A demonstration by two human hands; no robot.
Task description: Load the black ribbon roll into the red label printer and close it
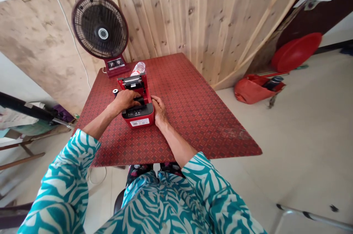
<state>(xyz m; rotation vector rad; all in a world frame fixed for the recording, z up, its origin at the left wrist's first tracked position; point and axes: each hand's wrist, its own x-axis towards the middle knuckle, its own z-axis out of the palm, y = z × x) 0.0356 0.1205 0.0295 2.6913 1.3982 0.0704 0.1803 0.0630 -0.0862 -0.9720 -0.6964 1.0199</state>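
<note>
Red compact label printer (138, 114), lid open, sits between two hands: left hand (125, 101) with fingers curled over its black interior, right hand (159, 110) closed on its side. Black spool (115, 92) lies just beside on a red patterned tabletop (193, 123); clear plastic bottle (138, 68) and maroon desk fan (100, 28) stand beyond.

Label printer (139, 116): red body, black top panel, white barcode sticker on front, lid raised, roller exposed. Placed square on a red patterned tabletop (198, 116); small dark spool (115, 92) stood just beside it.
</note>
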